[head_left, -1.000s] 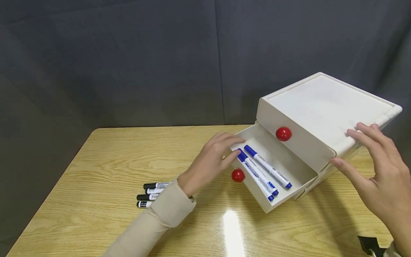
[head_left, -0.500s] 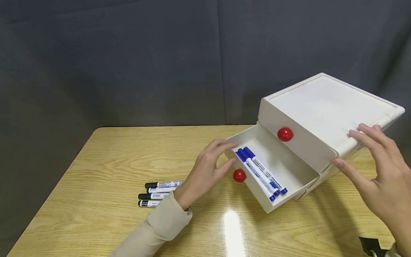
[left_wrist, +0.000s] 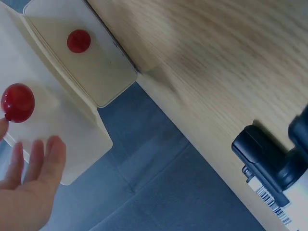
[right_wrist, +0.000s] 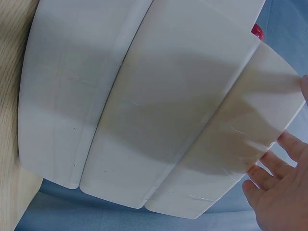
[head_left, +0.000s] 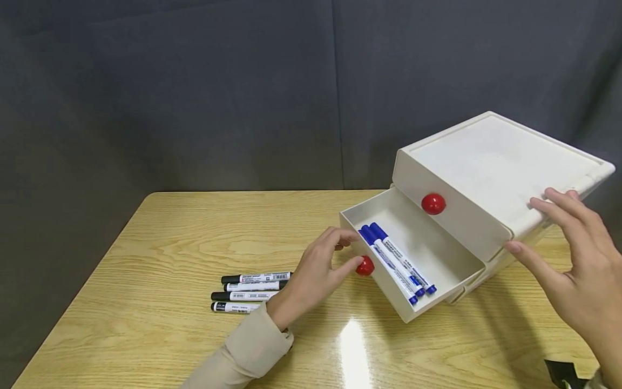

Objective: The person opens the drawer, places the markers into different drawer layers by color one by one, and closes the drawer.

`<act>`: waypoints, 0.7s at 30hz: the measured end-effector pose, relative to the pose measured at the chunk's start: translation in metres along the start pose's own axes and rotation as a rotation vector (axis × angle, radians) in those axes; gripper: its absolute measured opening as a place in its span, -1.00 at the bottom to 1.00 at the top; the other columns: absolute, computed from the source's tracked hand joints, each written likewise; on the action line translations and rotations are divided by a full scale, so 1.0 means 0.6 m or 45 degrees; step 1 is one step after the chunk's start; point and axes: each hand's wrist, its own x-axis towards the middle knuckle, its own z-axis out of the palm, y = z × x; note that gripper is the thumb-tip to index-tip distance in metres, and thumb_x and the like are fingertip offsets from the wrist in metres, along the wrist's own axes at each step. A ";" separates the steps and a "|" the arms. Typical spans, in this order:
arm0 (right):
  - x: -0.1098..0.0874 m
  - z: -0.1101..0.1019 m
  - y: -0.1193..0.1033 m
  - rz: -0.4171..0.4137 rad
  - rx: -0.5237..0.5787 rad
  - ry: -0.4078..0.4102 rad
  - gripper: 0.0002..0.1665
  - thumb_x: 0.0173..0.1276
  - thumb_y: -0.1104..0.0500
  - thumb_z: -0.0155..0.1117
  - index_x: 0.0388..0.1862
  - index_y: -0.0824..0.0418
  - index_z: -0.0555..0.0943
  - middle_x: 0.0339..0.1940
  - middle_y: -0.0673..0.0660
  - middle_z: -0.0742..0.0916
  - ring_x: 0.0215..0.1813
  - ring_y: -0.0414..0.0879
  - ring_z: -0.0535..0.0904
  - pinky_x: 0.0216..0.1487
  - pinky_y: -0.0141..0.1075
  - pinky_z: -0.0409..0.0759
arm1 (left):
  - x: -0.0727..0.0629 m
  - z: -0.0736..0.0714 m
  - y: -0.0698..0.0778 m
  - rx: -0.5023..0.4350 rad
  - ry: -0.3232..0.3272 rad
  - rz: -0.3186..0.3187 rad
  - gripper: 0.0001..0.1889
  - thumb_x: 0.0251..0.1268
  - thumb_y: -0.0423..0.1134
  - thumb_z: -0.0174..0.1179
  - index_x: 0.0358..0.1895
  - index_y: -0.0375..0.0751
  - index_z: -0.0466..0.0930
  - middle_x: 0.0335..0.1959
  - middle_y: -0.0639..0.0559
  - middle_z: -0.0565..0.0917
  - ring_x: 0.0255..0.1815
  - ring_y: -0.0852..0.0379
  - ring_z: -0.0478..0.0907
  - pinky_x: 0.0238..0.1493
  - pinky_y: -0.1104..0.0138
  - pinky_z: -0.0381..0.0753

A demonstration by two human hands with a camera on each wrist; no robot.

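My left hand (head_left: pixel 313 267) is at the front of the pulled-out drawer (head_left: pixel 444 243) of a white drawer unit (head_left: pixel 505 167). Its thumb tip is at the drawer's red knob (left_wrist: pixel 18 102), while the other fingers (left_wrist: pixel 50 159) reach along the drawer front without curling round the knob. Inside the drawer, several blue-capped markers (head_left: pixel 396 262) lie side by side. On the unit's top right edge rest the fingertips of my right hand (head_left: pixel 583 259), thumb spread toward the front corner. In the right wrist view, those fingers touch the edge of the unit's side panel (right_wrist: pixel 168 96).
Several black-capped markers (head_left: pixel 252 278) lie in a row on the wooden table (head_left: pixel 194 232), left of my left forearm. A second red knob (head_left: pixel 433 204) juts from the closed drawer above. Dark cloth (head_left: pixel 243 97) hangs behind the table.
My left hand has drawn back out of the drawer and dropped to its red knob. The loose blue marker now lies against the others. My right hand has stayed put.
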 end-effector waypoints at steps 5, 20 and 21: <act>-0.001 0.001 -0.002 -0.004 0.004 0.006 0.12 0.13 -0.57 0.11 0.21 0.38 0.57 0.36 0.36 0.53 0.58 -0.01 0.23 0.57 -0.50 0.06 | -0.003 0.006 0.001 -0.066 -0.080 -0.050 -0.77 0.34 -0.26 0.30 0.02 -0.13 0.62 -0.02 0.05 0.67 0.04 0.10 0.61 0.15 0.24 0.65; 0.001 0.003 -0.004 -0.012 0.038 0.028 0.09 0.17 -0.54 0.14 0.19 0.41 0.57 0.35 0.37 0.54 0.57 -0.06 0.24 0.58 -0.46 0.07 | 0.001 0.030 0.007 -0.364 -0.115 -0.173 -0.63 0.24 -0.44 0.32 0.10 -0.31 0.50 0.05 -0.10 0.59 -0.01 0.06 0.65 0.11 0.52 0.62; 0.001 0.003 -0.004 -0.009 0.037 0.025 0.09 0.17 -0.54 0.15 0.19 0.41 0.57 0.35 0.36 0.54 0.57 -0.07 0.24 0.58 -0.46 0.07 | 0.002 0.032 0.007 -0.365 -0.116 -0.172 -0.61 0.23 -0.44 0.33 0.12 -0.31 0.50 0.05 -0.10 0.59 -0.01 0.06 0.65 0.11 0.52 0.62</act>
